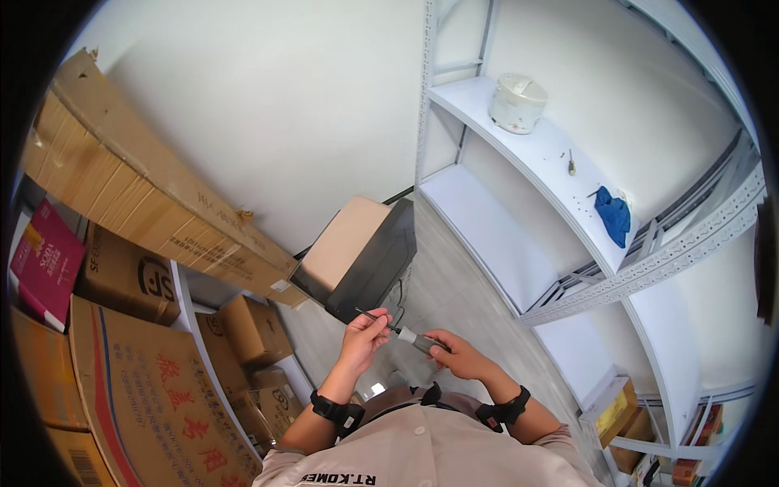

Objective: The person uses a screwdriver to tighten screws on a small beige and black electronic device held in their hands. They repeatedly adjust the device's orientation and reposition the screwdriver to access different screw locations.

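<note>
Between my two hands is a screwdriver [416, 339] with a grey handle and a thin dark shaft, tilted with its tip up and to the left. My right hand [459, 355] is closed round the handle's lower end. The fingers of my left hand [367, 334] pinch the shaft near its tip; whether they hold a small part as well cannot be made out. Just beyond my hands, a black open-fronted case [381, 260] stands on the floor with a brown cardboard box [347, 235] against it.
Cardboard boxes [150, 390] fill the shelves at left, and a long tall carton [154, 195] leans behind them. On the right, a white metal rack [487, 235] bears a white tub [518, 104], another screwdriver [571, 166], small scattered parts and a blue cloth or glove [612, 216].
</note>
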